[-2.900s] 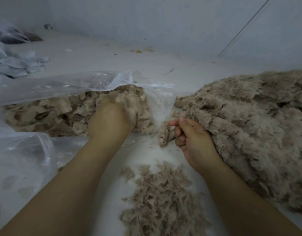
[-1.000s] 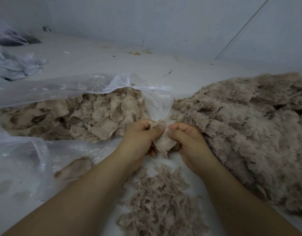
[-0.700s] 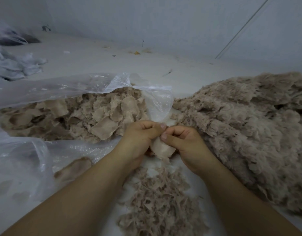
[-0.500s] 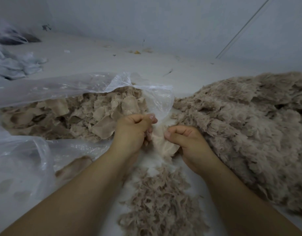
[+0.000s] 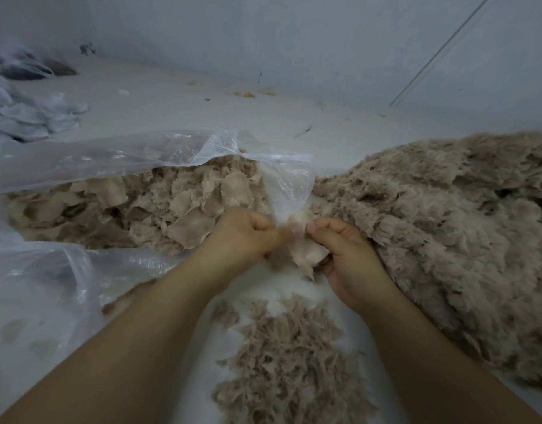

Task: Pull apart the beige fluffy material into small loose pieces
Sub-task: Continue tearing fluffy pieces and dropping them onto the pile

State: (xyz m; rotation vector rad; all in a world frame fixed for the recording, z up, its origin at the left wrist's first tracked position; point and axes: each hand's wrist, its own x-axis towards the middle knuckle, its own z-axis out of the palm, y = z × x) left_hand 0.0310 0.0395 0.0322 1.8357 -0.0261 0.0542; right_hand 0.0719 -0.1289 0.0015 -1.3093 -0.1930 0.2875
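A small beige piece of fluffy material hangs between my two hands at the centre of the view. My left hand pinches its upper left edge with thumb and fingers. My right hand grips the piece from the right, thumb on top. A big heap of beige fluffy material lies on the right, touching my right hand. Below my hands a pile of small loose pieces rests on the white surface.
A clear plastic bag lies open on the left, holding several flat beige backing pieces. Crumpled pale cloth sits at the far left. A grey wall closes the back. Small bits of debris dot the white floor.
My left hand came out of the plastic bag and joined my right hand on the small piece. Since then both hands have shifted their pinch along the piece's top edge.
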